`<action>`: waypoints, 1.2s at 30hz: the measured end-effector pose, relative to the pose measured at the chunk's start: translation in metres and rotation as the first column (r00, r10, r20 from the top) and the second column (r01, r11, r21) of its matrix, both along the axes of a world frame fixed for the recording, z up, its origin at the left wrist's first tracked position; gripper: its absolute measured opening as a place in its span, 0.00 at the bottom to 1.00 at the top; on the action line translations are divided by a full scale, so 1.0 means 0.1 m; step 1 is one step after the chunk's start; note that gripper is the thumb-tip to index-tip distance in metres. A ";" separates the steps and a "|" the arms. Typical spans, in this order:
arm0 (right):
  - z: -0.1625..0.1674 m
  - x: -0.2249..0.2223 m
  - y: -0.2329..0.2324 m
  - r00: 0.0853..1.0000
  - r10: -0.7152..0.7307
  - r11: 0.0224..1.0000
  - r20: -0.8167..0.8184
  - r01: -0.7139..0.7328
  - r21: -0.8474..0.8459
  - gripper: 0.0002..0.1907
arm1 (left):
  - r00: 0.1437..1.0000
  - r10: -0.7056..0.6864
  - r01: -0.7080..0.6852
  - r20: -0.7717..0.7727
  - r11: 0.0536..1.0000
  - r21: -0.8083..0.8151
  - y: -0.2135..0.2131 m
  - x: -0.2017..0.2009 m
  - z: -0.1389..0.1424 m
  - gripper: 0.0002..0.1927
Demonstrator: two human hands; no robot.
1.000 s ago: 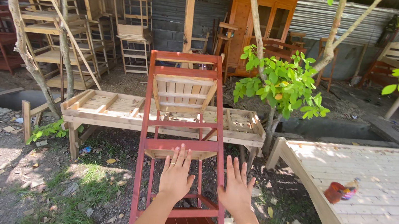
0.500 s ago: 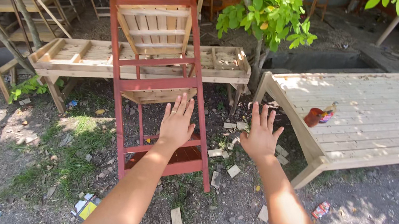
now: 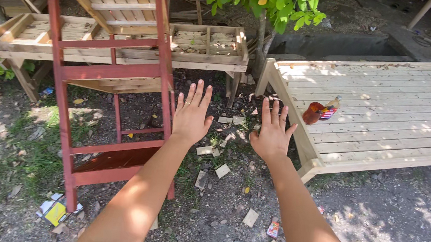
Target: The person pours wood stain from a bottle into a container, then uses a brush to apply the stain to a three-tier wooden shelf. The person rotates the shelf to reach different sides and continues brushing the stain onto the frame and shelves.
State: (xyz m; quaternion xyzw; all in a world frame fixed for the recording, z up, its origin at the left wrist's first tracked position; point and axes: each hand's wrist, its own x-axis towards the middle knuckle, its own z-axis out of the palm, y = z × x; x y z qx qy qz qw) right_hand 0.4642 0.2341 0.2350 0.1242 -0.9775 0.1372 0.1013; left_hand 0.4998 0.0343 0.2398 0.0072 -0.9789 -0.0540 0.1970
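- The left hand (image 3: 192, 117) was held out in front of the person, back side up, with all fingers (image 3: 191, 95) spread wide and straight; it held nothing.
- This hand was just beside the right rail of a red wooden frame (image 3: 112, 71), which looked like a ladder-shaped chair frame; whether the hand touched the rail, I could not tell.
- The right hand (image 3: 272, 136) was also stretched out flat, fingers open and a little apart, empty, over the ground with small wood offcuts (image 3: 215, 163).
- The red frame stood tilted on the dirt, leaning back against a long unpainted slatted bench (image 3: 127, 49) behind it.
- Pale wooden slats were visible inside the upper part of the red frame.
- To the right of the right hand lay a wide platform of pale planks (image 3: 385, 111), its near corner close to the wrist.
- On the platform lay a small red-brown bottle (image 3: 320, 111) on its side.
- A young green tree (image 3: 269, 5) grew between the bench and the platform.
- Some paper litter (image 3: 56, 211) lay at the foot of the red frame.
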 end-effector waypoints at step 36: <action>-2.66 -4.88 4.53 0.853 -0.337 0.767 0.399 0.495 -0.409 0.15 | 0.909 -0.183 0.067 0.376 0.951 0.301 4.33 -5.43 -2.19 0.57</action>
